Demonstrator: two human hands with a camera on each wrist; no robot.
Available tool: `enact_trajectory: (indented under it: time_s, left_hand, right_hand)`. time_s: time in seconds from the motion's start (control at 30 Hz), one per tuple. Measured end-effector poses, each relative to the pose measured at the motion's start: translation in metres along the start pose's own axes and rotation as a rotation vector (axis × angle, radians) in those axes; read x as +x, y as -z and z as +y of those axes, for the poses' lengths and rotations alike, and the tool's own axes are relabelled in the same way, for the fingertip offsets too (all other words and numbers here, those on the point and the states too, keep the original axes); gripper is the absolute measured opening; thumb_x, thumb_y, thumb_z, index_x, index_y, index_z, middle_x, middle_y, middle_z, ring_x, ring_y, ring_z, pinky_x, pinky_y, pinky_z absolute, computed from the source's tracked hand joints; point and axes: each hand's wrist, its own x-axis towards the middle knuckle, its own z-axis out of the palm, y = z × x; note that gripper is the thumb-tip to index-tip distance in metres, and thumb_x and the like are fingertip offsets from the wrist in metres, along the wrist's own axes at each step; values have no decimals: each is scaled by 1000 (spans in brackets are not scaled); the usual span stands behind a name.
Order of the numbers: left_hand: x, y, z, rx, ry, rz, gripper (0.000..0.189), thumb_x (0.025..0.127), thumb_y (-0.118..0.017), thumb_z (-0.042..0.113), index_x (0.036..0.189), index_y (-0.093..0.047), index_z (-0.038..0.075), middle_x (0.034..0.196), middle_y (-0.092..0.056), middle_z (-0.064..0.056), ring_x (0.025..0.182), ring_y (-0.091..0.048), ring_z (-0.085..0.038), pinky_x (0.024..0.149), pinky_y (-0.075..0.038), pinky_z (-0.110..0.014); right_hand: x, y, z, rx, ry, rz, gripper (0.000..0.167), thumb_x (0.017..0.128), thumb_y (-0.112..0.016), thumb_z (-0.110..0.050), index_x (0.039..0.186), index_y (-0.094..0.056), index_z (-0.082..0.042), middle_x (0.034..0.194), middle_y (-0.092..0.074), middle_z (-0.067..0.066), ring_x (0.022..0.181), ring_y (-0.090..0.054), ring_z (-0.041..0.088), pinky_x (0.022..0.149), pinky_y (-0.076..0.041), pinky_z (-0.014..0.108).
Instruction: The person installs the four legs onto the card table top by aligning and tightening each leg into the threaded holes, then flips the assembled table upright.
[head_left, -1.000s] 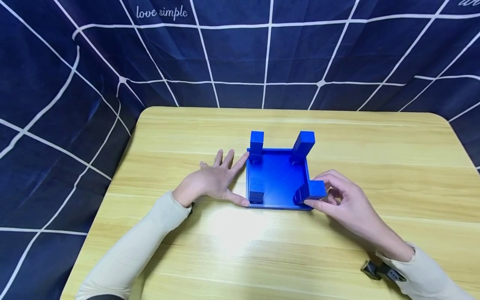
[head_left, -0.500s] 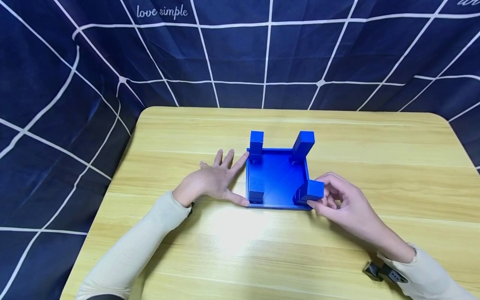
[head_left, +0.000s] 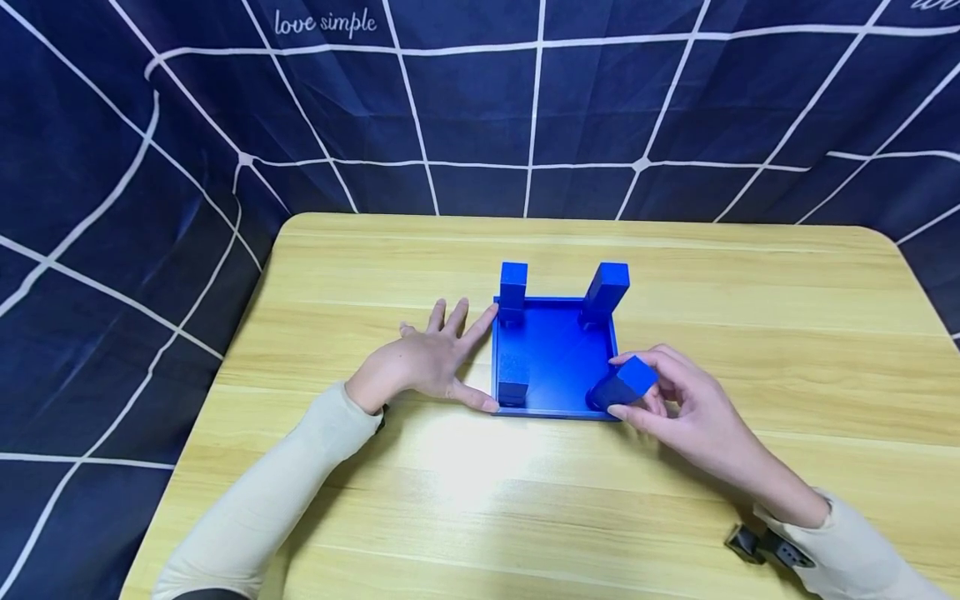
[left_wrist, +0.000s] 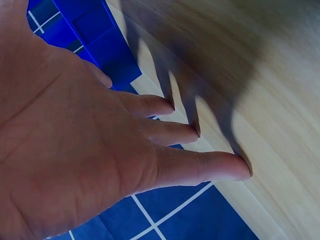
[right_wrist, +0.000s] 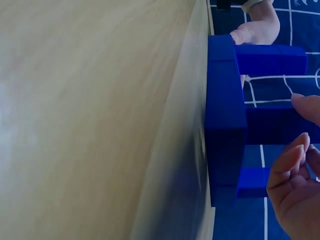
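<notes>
A blue square panel with a raised rim [head_left: 558, 358] lies on the table, like a small table turned upside down. Blue square legs stand at its corners: far left [head_left: 513, 287], far right [head_left: 606, 292], near left [head_left: 513, 383]. At the near right corner, my right hand [head_left: 693, 400] pinches another leg [head_left: 624, 383] between thumb and fingers; its top sits turned askew to the panel's sides. My left hand [head_left: 431, 362] is spread at the panel's left side, thumb and index fingertips against the edge. In the right wrist view the right hand [right_wrist: 295, 190] is partly cut off.
The light wooden table [head_left: 450, 517] extends around the panel on all sides. Dark blue cloth [head_left: 480, 100] with white lines hangs behind it and at the left. A small black device [head_left: 768, 546] is strapped at the right wrist.
The pinched leg has turned about its long axis, its top going from nearly square with the panel to a diamond. My right fingers have shifted around it; the left hand stays still.
</notes>
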Motion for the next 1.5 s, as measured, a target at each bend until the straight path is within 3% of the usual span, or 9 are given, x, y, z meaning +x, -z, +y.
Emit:
enact_trajectory:
  time_s: [0.23,0.37,0.47,0.7,0.9,1.13,1.37,1.5]
  left_hand:
    - [0,-1,0,1,-3,4,140,82,-69,90,170,27,36,180,14,-20,161,11,-53,110,-21,-90]
    - [0,-1,1,7,0,3,140,82,-69,90,170,26,36,180,14,-20,161,11,-52,110,-21,-89]
    - [0,-1,1,9,-1,3,140,82,-69,90,170,26,36,180,14,-20,161,11,-52,110,-21,-89]
    - [0,-1,1,11,-1,2,140,82,-68,90,170,27,36,180,14,-20,161,10,-53,110,-22,-89]
    - [0,0,1,14,-6,2,140,83,-69,89,170,26,34,180,14,-21,161,9,-54,109,-22,-89]
    - [0,0,2,14,0,-6,140,83,-68,89,170,26,34,180,14,-21,161,10,-53,110,-22,-89]
    - [0,1,2,10,1,-6,140,83,-69,89,170,26,34,179,15,-21,161,10,-54,110,-21,-89]
    - [0,1,2,8,-1,-6,140,83,-69,89,170,26,35,180,15,-21,161,10,-53,110,-20,-89]
  right_hand:
    - [-1,-2,-4,-12,-107,-1,48,86,-93,1,124,-72,-19,73,-54,-3,62,-59,15,55,-42,30]
    - [-1,-2,-4,-27,-89,10,42,87,-90,4,118,-71,-16,71,-60,-5,62,-58,13,56,-42,29]
    - [-2,-2,-4,-22,-75,24,41,85,-90,6,114,-71,-17,76,-61,-4,63,-58,14,56,-43,29]
    - [0,-2,-3,13,-54,40,42,85,-90,9,112,-75,-19,107,-67,-2,71,-54,17,64,-47,28]
    - [-1,-2,-2,45,-32,45,48,83,-88,14,121,-75,-12,96,-64,1,67,-54,15,57,-43,30]
    - [-1,-2,-1,8,-28,49,51,81,-90,12,122,-73,-13,86,-59,-1,65,-55,14,54,-42,29]
    - [3,-2,-2,3,-9,17,37,85,-92,6,100,-70,-20,105,-65,-4,78,-57,14,60,-44,28]
    - [4,-1,-4,-21,-21,5,37,85,-93,3,114,-79,-16,107,-67,-7,75,-54,14,59,-42,32]
